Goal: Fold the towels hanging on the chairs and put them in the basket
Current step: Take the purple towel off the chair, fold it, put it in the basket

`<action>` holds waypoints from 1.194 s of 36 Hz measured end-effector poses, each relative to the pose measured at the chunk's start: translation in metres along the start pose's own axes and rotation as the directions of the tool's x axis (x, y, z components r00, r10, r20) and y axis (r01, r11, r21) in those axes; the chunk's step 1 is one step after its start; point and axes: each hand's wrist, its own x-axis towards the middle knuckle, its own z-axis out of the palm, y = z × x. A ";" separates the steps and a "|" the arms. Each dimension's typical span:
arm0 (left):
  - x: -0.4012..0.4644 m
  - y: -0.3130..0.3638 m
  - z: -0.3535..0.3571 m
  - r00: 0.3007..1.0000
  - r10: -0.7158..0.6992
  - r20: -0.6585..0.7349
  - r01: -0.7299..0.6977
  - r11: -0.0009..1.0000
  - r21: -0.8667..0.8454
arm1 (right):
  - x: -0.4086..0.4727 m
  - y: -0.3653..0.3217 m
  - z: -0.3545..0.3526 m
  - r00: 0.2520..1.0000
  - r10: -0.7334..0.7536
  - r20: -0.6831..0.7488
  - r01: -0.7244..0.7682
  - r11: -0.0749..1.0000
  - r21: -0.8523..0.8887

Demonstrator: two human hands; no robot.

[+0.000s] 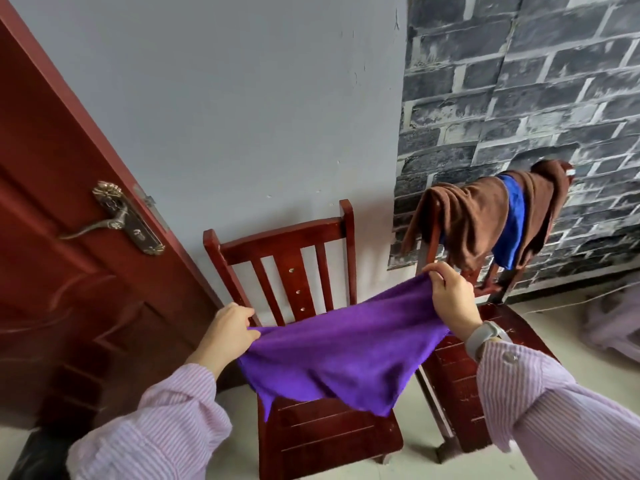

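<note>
A purple towel (343, 348) hangs stretched between my hands above the seat of the left wooden chair (287, 251). My left hand (230, 332) pinches its left corner. My right hand (450, 299) grips the upper right corner, held higher. The towel's lower edge droops over the seat. On the back of the right chair (485, 365) hang a brown towel (474, 220) and a blue towel (512, 220), the blue one partly under the brown. No basket is in view.
A dark red door (69, 237) with a metal handle (117, 216) stands at the left. A grey wall and brick-pattern wallpaper (519, 81) are behind the chairs. Pale cloth (616, 323) lies on the floor at the right edge.
</note>
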 end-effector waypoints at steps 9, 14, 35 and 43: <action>0.005 -0.015 0.033 0.939 -0.201 0.279 0.209 0.978 -0.001 | -0.007 0.016 0.003 0.981 0.113 0.155 -0.118 0.993 0.026; -0.007 -0.030 0.057 0.884 -0.184 0.430 0.437 0.653 -0.619 | -0.021 0.046 0.000 0.852 0.329 0.407 -0.447 0.862 0.240; -0.013 -0.025 0.048 0.948 -0.117 0.297 0.292 0.693 -0.659 | -0.014 0.051 0.004 0.920 0.164 0.357 -0.136 0.985 -0.102; -0.032 -0.041 0.094 0.835 -0.162 0.525 0.530 0.495 -0.689 | -0.039 0.082 -0.001 0.754 0.385 0.532 -0.445 0.895 -0.017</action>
